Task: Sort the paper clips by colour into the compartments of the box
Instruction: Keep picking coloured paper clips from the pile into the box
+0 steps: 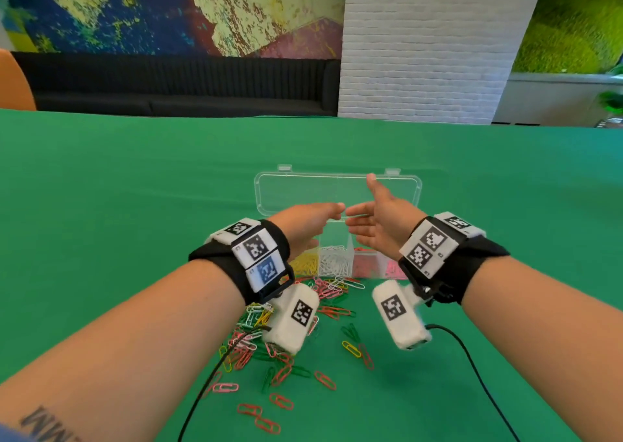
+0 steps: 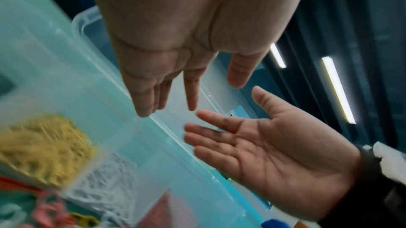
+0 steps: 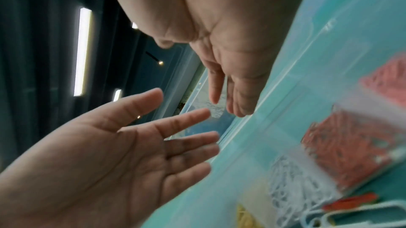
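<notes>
A clear plastic box (image 1: 350, 239) sits mid-table with its lid (image 1: 269, 192) folded flat behind it. Its compartments hold yellow clips (image 1: 305, 263), white clips (image 1: 335, 259), red clips (image 1: 365, 263) and pink clips (image 1: 392, 268). My left hand (image 1: 317, 217) and right hand (image 1: 365, 202) hover over the box, palms facing each other, fingers straight, fingertips almost meeting. Neither hand holds anything. The left wrist view shows the left hand (image 2: 175, 75) above the yellow clips (image 2: 41, 148). The right wrist view shows the right hand (image 3: 230, 84) beside the red clips (image 3: 342, 153).
Several loose clips (image 1: 269, 347) in mixed colours lie scattered on the green table (image 1: 135, 189) between the box and me. Black cables (image 1: 472, 357) trail from the wrist cameras across the near table. A black sofa (image 1: 168, 84) stands beyond the far edge.
</notes>
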{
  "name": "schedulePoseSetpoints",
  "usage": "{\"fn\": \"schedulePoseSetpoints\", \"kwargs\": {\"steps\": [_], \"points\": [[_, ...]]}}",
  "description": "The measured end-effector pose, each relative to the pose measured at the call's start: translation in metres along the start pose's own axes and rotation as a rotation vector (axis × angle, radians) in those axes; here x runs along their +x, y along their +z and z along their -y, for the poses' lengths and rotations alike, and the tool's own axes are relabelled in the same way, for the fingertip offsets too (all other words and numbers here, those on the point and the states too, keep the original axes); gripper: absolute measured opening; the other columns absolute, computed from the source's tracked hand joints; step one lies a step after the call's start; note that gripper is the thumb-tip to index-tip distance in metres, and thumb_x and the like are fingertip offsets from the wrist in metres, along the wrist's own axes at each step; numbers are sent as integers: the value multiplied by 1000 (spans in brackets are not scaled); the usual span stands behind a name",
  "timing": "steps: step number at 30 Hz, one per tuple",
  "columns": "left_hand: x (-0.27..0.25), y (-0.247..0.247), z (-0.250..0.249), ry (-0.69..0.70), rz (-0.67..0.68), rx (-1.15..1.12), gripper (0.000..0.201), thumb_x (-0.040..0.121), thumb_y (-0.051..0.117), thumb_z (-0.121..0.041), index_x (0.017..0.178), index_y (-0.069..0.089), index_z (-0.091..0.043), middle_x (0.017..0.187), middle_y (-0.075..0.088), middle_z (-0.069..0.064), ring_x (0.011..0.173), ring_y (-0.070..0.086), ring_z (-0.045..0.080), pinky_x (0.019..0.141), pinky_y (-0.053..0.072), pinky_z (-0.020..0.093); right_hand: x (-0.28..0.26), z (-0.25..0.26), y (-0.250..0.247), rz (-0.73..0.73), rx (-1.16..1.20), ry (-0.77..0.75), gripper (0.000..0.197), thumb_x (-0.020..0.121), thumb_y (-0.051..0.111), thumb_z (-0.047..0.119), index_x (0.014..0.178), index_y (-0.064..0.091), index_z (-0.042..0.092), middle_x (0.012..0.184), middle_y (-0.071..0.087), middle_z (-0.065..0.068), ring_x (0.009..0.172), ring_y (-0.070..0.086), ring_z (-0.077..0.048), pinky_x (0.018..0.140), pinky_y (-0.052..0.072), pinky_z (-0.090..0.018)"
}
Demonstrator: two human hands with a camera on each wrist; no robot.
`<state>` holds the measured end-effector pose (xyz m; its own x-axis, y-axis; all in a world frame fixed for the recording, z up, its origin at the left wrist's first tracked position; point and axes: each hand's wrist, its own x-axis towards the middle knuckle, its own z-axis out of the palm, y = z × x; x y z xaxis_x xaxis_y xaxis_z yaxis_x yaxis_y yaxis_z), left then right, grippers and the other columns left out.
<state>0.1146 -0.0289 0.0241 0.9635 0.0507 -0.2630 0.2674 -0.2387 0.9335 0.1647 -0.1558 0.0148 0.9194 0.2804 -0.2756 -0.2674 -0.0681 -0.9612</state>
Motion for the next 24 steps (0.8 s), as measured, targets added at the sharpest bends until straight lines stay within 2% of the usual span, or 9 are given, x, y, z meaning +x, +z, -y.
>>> {"fn": "schedulePoseSetpoints", "kwargs": {"steps": [2,4,5,7,10,13,16,21,24], "points": [[-14,-6,3,91,-10,191,31,96,49,-30,120,55,-11,114,53,5,105,51,18,94,44,34,-13,-3,-7,0,-160,-93,36,96,41,42,80,54,12,81,51,-5,74,50,-15,69,42,-26],[-30,-14,8,135,66,320,14,95,51,-22,107,56,-16,101,58,4,87,57,13,77,49,28,-28,-7,-14,25,-346,-182,24,97,46,27,78,53,14,79,53,-2,69,51,-13,63,44,-24],[-39,-19,12,148,127,400,7,94,52,-18,100,56,-19,92,59,1,77,56,10,68,48,24,-36,-10,-17,45,-453,-219,22,96,47,23,77,54,15,76,55,-1,65,52,-13,60,45,-24],[-59,-27,22,137,249,641,8,90,57,-15,91,58,-23,78,59,-7,64,52,4,59,42,18,-55,-20,-21,107,-701,-244,21,93,52,19,73,54,16,65,56,3,57,53,-12,52,45,-23],[-86,-35,40,58,390,982,10,84,66,-18,89,61,-25,64,54,-14,53,47,-3,56,37,14,-79,-40,-19,251,-1098,-176,23,89,58,24,68,52,20,58,55,6,51,52,-10,49,43,-20],[-106,-39,59,-39,474,1154,15,81,69,-21,92,63,-28,64,52,-14,55,46,0,57,36,18,-91,-57,-16,318,-1343,-80,19,85,61,24,68,54,22,56,55,7,45,50,-4,50,44,-17],[-119,-39,75,-58,479,1230,23,78,73,-25,99,63,-29,68,54,-14,58,48,1,60,38,21,-96,-68,-11,297,-1366,-70,14,83,63,17,72,55,23,64,59,6,50,52,-7,53,46,-16],[-131,-34,91,17,349,1257,37,71,77,-38,98,53,-30,82,56,-12,74,53,11,68,41,26,-102,-76,1,237,-1401,-96,17,81,67,19,77,51,23,70,56,10,51,51,-5,55,44,-17],[-132,-29,94,47,276,1270,47,67,77,-49,100,51,-28,84,55,-12,77,53,13,69,42,27,-102,-77,7,210,-1438,-144,24,81,68,19,73,46,24,70,51,10,61,50,-8,57,41,-16]]}}
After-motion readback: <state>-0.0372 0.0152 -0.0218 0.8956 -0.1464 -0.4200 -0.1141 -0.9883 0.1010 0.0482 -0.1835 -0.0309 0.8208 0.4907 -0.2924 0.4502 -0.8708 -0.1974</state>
